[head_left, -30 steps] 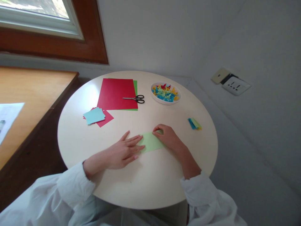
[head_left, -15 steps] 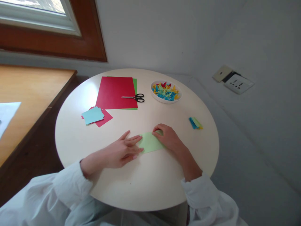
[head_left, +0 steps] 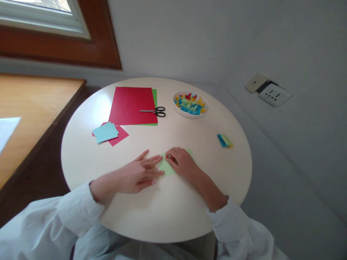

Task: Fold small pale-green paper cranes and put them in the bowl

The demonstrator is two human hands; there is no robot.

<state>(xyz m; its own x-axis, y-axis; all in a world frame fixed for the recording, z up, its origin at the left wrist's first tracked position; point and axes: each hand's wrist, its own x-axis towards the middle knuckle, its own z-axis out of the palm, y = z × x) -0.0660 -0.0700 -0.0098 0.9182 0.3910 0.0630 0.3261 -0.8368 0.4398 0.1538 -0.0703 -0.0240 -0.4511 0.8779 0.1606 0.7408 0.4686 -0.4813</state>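
A light green sheet of paper (head_left: 167,168) lies flat on the white round table (head_left: 173,213) in front of me. My left hand (head_left: 139,175) rests open at the paper's left end, its fingers spread and the tips pressing on it. Over the middle of the sheet, my right hand (head_left: 183,162) is closed, with thumb and fingers pinched at the paper's upper left, close to my left fingertips. It hides much of the sheet; a pale green corner shows beyond the knuckles.
Black-handled scissors (head_left: 155,111) lie across a red sheet (head_left: 130,104) over a green one. Light blue cards (head_left: 105,132) and red pieces sit at left. A white bowl (head_left: 191,115) holds colourful folded paper shapes. Small folded papers (head_left: 225,141) lie at right.
My right hand has slid left along the light green paper, from its upper right part to near my left fingertips. My left hand has stayed in place on the paper.
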